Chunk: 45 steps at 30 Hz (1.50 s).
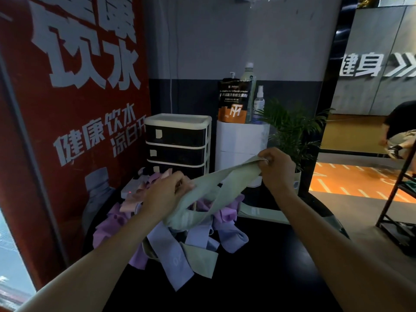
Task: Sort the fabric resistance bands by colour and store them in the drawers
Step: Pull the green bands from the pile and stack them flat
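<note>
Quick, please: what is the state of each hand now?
Left hand: grips one end of the green band.
Right hand: pinches its other end.

Dim room, grey wall point(258, 37), red poster point(74, 91), orange floor point(351, 176)

Dim indoor scene, low contrast overall. Brightest zone at upper right: lit orange floor point(351, 176) and pale wall w/ white lettering point(378, 64); daylight also enters at the window strip point(9, 255), lower left. Dark surface point(270, 255) reads near-black, little detail. Forearms and hands point(278, 168) evenly lit, soft shadows, no glare. Wide-angle distortion: red panel point(67, 109) and verticals bow toward the edges. Slight softness and noise in shadows; seated person point(400, 129) at far right blurred.
</note>
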Tool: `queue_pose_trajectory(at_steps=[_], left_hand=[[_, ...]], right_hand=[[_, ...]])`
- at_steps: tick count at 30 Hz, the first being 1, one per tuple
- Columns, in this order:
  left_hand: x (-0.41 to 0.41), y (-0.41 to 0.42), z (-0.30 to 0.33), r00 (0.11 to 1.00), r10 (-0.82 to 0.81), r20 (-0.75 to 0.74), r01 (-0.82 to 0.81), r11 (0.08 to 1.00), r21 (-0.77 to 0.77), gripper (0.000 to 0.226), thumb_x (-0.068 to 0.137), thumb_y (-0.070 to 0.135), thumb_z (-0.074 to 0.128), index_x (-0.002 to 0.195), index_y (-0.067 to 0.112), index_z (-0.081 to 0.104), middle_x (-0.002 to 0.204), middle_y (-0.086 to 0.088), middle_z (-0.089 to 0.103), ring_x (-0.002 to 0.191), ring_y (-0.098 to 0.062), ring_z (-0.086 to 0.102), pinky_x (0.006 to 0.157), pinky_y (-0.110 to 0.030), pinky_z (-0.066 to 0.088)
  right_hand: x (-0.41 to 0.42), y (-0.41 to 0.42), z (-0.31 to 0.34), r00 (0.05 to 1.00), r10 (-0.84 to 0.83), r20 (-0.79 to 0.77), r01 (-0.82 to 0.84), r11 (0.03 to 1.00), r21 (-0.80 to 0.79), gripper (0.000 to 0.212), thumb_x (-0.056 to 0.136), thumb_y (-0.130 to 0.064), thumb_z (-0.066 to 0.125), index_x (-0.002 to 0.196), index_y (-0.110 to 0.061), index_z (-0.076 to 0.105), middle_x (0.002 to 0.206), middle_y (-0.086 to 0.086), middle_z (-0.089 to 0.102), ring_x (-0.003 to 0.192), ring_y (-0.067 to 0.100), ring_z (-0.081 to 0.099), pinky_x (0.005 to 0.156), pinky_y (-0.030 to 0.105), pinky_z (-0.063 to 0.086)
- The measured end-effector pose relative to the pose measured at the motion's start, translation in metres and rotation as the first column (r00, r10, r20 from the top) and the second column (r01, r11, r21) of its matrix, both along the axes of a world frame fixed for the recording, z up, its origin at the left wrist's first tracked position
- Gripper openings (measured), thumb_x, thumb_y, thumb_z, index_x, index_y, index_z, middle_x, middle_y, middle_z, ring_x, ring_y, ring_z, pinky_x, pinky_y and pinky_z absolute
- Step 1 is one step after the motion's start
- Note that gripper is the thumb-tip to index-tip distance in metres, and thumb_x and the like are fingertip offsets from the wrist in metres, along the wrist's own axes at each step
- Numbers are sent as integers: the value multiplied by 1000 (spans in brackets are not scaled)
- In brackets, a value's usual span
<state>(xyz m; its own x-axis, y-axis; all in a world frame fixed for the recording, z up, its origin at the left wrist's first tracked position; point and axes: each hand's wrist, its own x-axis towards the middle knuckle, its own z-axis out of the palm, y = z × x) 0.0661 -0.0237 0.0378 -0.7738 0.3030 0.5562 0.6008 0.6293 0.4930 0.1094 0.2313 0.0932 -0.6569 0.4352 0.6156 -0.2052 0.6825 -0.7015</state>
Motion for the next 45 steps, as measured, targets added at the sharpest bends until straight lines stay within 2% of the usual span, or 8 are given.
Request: queue_pose_trajectory(at_steps=[6,13,17,20,25,35,38,45], left_hand=[[4,-11,-17,950,-104,295,214,904,-370,53,70,63,62,73,11,56,65,3,46,58,-10,41,61,-29,36],[4,-25,-20,911,-201,361,318,899,-301,15,79,15,70,90,22,61,89,13,55,83,6,50,73,-10,38],[-3,-24,-17,926,-181,331,197,980,-15,21,78,21,71,93,9,63,94,-12,65,90,-23,59,83,-41,48],[-3,-20,-12,965,-35,258,2,992,126,18,83,8,67,76,14,52,75,-3,56,71,-18,54,65,-26,45],[-7,-20,-15,924,367,109,-373,927,42,18,86,11,56,100,6,46,94,-11,55,89,-32,54,76,-42,46],[1,-11,-8,907,45,419,-210,910,357,3,84,10,66,82,12,67,77,2,63,74,-15,57,63,-22,43],[0,-13,-9,884,-79,460,-114,919,377,21,79,-2,67,85,17,66,85,-3,66,85,-17,60,77,-28,48],[-7,-12,-13,939,140,314,-217,950,224,16,90,20,60,85,5,64,67,0,56,66,-14,50,59,-27,37]], right_hand=[[4,7,-6,996,-72,50,75,995,-64,20,87,2,53,100,-3,67,100,14,67,95,26,61,70,21,37],[11,16,-19,986,-93,137,117,977,-178,23,89,3,50,107,-1,64,109,16,64,86,18,53,69,25,37],[13,19,-25,985,-89,150,115,978,-176,23,88,3,52,107,1,64,111,17,64,101,26,58,76,25,39],[14,18,-31,985,-60,159,85,984,-156,20,87,3,55,105,1,64,109,17,64,102,27,59,77,26,40],[14,19,-39,985,-38,168,54,995,-87,19,87,5,54,102,2,65,107,19,63,100,28,59,80,29,44],[16,25,-53,962,-46,270,65,996,-60,19,85,-1,55,101,0,65,103,17,65,96,29,59,76,28,45],[18,24,-53,947,-21,320,34,999,-34,22,84,-5,58,103,2,65,101,18,66,93,31,60,79,34,47],[24,32,-62,914,72,399,-82,997,7,18,83,-3,64,98,5,66,98,20,65,87,29,56,79,36,46]])
